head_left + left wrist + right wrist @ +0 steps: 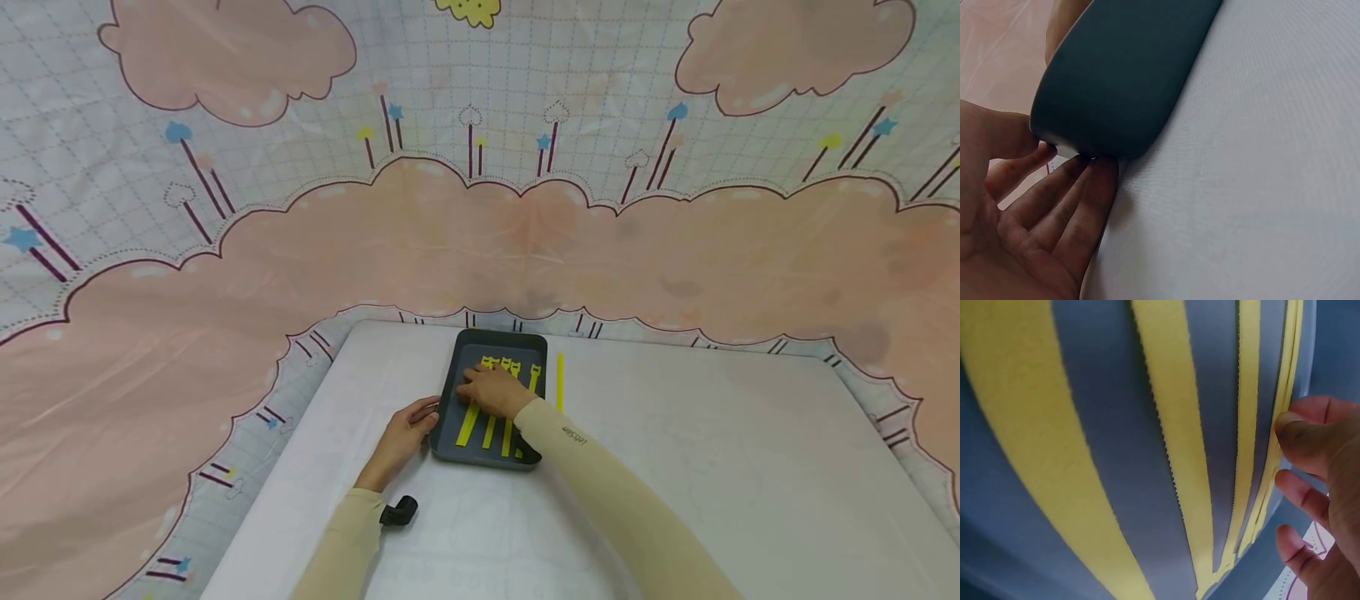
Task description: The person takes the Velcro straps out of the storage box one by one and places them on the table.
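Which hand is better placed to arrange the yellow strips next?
Probably the right hand: it is over the tray, touching a yellow strip, while the left hand is at the tray's outer side.

A round-cornered, dark-grey tray (483, 461) sits on a white bench (712, 433), several long yellow strips (468, 425) lying side by side inside, notched heads at the far end; one plain yellow length (559, 383) lies just outside its right wall.

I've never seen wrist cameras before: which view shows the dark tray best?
The head view: nearly the whole dark tray appears, though the right hand covers part. The left wrist view shows only some of its outside, touched by the left hand; the right wrist view, mostly its floor beneath yellow strips.
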A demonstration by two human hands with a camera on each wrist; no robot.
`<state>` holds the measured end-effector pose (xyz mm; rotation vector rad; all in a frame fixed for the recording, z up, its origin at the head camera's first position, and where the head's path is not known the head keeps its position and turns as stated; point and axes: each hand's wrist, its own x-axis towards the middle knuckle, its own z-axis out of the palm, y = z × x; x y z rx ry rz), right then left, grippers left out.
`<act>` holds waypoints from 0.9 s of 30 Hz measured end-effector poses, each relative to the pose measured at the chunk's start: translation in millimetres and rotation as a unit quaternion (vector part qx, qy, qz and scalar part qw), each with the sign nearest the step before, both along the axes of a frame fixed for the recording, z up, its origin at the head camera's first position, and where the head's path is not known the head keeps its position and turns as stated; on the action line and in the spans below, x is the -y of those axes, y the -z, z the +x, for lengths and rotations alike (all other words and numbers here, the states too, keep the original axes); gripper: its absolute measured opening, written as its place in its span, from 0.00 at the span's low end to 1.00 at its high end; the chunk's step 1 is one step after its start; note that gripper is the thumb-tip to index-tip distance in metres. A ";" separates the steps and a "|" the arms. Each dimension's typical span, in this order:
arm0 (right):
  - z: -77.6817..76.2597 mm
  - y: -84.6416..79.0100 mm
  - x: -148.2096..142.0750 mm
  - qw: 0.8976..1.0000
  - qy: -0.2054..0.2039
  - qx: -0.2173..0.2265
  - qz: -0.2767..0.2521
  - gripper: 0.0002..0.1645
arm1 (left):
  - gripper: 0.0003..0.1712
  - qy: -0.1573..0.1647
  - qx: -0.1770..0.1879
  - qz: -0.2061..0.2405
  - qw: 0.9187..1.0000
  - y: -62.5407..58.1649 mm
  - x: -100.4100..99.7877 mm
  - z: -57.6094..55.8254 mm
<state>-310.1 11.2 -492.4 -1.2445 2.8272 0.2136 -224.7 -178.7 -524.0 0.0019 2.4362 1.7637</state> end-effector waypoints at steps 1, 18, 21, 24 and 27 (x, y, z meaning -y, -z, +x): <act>-0.4 0.2 -0.2 1.000 0.000 0.002 0.000 0.16 | 0.23 0.000 0.000 0.000 1.000 0.4 -0.1 -0.2; -2.9 -2.0 -1.6 1.000 -0.012 -0.003 0.024 0.18 | 0.23 -0.003 -0.003 -0.011 1.000 2.5 -1.5 -2.2; -2.1 -2.5 -1.7 0.999 -0.017 -0.011 0.031 0.19 | 0.23 -0.005 0.002 -0.007 1.000 1.7 -2.0 -1.9; -1.6 -2.4 -1.7 0.999 -0.024 -0.020 0.032 0.17 | 0.22 -0.006 0.000 -0.004 1.000 1.2 -2.2 -1.7; -1.4 -2.4 -1.8 0.999 -0.030 -0.026 0.028 0.16 | 0.22 -0.008 0.001 -0.001 1.000 1.1 -2.3 -1.8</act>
